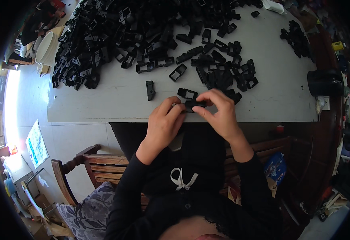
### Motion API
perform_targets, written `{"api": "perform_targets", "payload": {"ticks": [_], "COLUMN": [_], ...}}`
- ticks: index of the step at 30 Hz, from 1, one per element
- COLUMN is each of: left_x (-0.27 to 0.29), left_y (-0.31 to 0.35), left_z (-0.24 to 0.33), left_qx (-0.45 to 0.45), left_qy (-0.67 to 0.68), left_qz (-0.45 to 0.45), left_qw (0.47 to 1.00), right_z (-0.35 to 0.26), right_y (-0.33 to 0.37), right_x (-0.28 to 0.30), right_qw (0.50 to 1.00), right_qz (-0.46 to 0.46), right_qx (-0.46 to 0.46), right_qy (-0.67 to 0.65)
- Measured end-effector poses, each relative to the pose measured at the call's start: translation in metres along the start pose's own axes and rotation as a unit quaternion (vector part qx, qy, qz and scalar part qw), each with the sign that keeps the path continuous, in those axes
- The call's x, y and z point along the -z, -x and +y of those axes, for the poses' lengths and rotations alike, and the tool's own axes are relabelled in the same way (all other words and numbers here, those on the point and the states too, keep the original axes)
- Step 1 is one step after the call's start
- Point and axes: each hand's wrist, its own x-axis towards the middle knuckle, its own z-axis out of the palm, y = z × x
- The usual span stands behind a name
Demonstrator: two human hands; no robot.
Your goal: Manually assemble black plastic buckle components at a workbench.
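Fingers (211, 96) of left hand (163, 123) and right hand (223, 116) narrowly pinch our blocky black plastic part (193, 103); a slip could drop it.

- Table (279, 96): pale grey top, upper middle.
- Bench (107, 160): slatted brown wood, at the table's near side.
- Cushion (89, 212): grey, patterned, at the bench's left end.
- Floor (69, 138): pale tiles, left.
- Light (13, 100): white glare, far left.

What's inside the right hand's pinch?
A small black part shows in the pinch of the right hand, its other end at the left hand. The hands cover its ends, so its full shape, and whether it is one piece, can't be seen.
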Motion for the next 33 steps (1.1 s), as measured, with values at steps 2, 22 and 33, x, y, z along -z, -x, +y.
{"api": "perform_targets", "payload": {"ticks": [2, 22, 33], "left_x": [0.003, 0.025, -0.003], "left_y": [-0.001, 0.002, -0.042], "left_z": [0.000, -0.001, 0.015], "left_qx": [0.027, 0.092, -0.027], "left_qy": [0.040, 0.131, -0.061], "left_qz": [-0.002, -0.061, -0.045], "left_qw": [0.999, 0.985, 0.997], "right_z": [0.002, 0.015, 0.022], "right_y": [0.007, 0.014, -0.065], "right_x": [-0.006, -0.010, -0.008], "right_qw": [1.000, 0.953, 0.912], "right_qz": [0.009, 0.059, 0.038], "right_qx": [0.001, 0.191, 0.047], "right_qy": [0.002, 0.226, 0.406]}}
